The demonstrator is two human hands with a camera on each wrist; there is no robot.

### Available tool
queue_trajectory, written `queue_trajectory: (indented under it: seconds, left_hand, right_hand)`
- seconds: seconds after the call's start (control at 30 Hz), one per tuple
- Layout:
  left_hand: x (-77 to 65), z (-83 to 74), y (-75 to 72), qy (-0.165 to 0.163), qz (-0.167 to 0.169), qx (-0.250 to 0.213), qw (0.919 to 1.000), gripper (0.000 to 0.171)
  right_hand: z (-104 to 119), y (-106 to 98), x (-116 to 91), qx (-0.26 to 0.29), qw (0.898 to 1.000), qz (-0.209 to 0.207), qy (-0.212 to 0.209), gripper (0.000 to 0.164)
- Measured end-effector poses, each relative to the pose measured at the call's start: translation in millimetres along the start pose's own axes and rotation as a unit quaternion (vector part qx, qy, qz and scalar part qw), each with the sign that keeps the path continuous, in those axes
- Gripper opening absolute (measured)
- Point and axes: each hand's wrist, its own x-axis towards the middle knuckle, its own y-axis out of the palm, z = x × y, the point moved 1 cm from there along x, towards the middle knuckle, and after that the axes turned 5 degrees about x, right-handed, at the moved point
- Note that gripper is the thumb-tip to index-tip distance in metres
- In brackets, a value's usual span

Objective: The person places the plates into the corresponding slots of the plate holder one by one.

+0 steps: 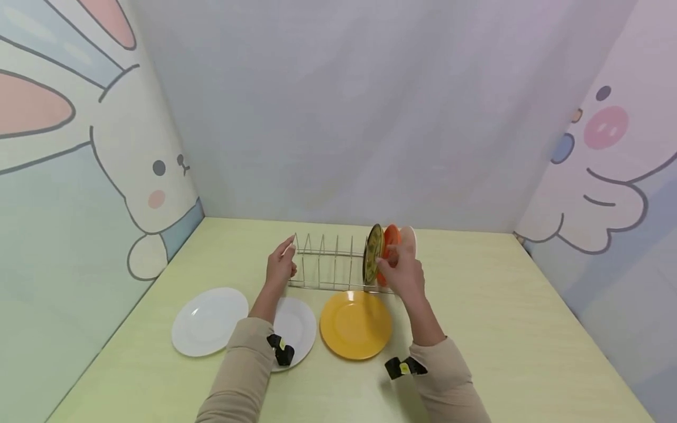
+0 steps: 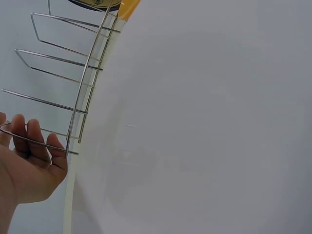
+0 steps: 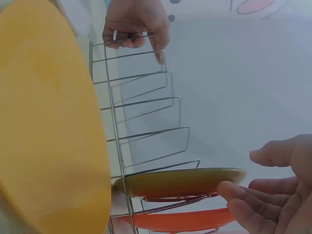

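Observation:
A wire dish rack (image 1: 328, 270) stands on the table, and my left hand (image 1: 280, 267) grips its left end. In the left wrist view, the fingers of that hand (image 2: 36, 161) curl round the end wire. Three plates stand upright at the rack's right end: a dark-rimmed patterned plate (image 1: 374, 254), an orange-red plate (image 1: 392, 235) and a pale plate (image 1: 409, 236). My right hand (image 1: 404, 273) is beside the patterned plate. The right wrist view shows its thumb and fingers (image 3: 263, 207) spread apart, one fingertip at or very near that plate's edge.
In front of the rack lie a yellow plate (image 1: 356, 325), a white plate (image 1: 298, 329) partly under the left forearm, and another white plate (image 1: 210, 321) farther left. A grey curtain (image 1: 359, 117) hangs behind the table, with cartoon-printed panels at both sides.

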Motion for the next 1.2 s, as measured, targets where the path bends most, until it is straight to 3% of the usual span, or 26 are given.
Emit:
queue_trajectory:
  seconds: [0.17, 0.4, 0.83, 1.2]
  left_hand:
    - [-1.6, -0.7, -1.8, -0.008, 0.006, -0.004, 0.9999, 0.039]
    - [-2.7, -4.9, -4.1, -0.012, 0.011, 0.007, 0.9998, 0.040]
    - [-1.2, -5.5, -3.9, -0.010, 0.014, 0.007, 0.9998, 0.041]
    - [-3.8, -5.1, -3.9, -0.005, 0.016, 0.005, 0.9998, 0.041]
  right_hand:
    - [-10, -9, -11, 0.085, 0.995, 0.049, 0.002, 0.040]
    - [-22, -19, -19, 0.156, 0.978, 0.129, 0.054, 0.041]
    - [-50, -23, -24, 0.160, 0.945, 0.248, 0.142, 0.049]
    - [-65, -9, -26, 0.132, 0.932, 0.277, 0.195, 0.061]
